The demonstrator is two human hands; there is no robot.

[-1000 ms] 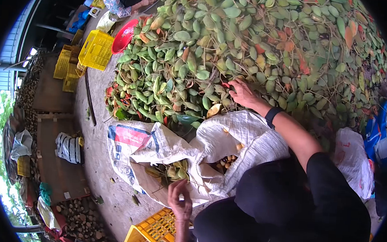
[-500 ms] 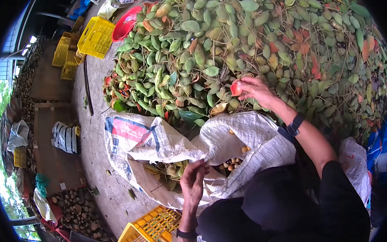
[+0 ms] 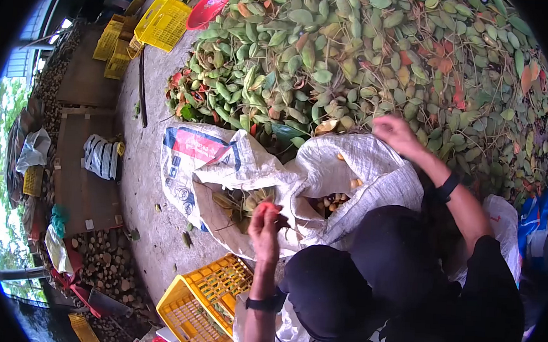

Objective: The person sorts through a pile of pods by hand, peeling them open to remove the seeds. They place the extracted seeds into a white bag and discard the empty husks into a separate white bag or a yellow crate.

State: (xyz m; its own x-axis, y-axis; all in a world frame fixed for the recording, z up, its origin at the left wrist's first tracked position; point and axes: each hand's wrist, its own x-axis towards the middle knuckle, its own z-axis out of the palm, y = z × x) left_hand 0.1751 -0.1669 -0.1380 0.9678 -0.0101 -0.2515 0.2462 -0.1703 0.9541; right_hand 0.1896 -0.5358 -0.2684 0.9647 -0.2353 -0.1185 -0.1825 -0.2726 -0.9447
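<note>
My left hand (image 3: 264, 234) is closed, its fingertips pinching a red pod piece (image 3: 269, 207) above the mouth of a printed white woven sack (image 3: 176, 176). Green-brown pod shells (image 3: 242, 201) lie inside that sack. Beside it, a second white woven sack (image 3: 384, 171) gapes open, with round brown and tan seeds (image 3: 331, 204) at its bottom. Over the far rim of the second sack is my right hand (image 3: 396, 136), slightly blurred, its fingers curled; what they hold, if anything, is hidden. A large heap of green pods (image 3: 355, 69) spreads beyond both sacks.
A yellow crate (image 3: 207, 292) stands at the near left of the sacks. Farther off are a red basin (image 3: 208, 8) and yellow crates (image 3: 164, 21). A dark rod (image 3: 142, 91) lies on the concrete floor (image 3: 144, 182); cut logs (image 3: 108, 264) are stacked at left.
My right hand has moved right, away from the heap, and the red pod piece no longer shows in it. A red piece now shows in my left hand. The view has shifted.
</note>
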